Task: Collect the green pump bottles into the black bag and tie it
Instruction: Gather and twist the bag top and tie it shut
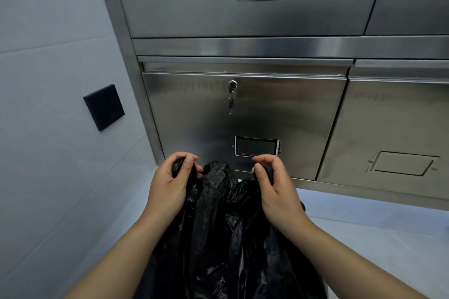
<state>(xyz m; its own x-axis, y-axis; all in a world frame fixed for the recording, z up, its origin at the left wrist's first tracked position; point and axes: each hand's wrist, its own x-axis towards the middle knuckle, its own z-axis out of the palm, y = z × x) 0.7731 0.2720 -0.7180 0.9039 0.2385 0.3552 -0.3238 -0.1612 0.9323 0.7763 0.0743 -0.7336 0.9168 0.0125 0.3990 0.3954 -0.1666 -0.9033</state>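
A crinkled black bag (226,233) hangs in front of me at the lower middle of the head view. My left hand (170,182) grips a gathered bunch of its top edge on the left side. My right hand (274,184) pinches another bunch of the top edge on the right side. The two bunches are held apart, with a hump of plastic between them. No green pump bottles show; the bag's inside is hidden.
A stainless steel cabinet (243,109) stands just behind the bag, with a key hanging in its lock (232,94) and a label holder (256,146). A black wall plate (104,107) sits on the tiled wall at left. Pale floor (376,238) lies to the right.
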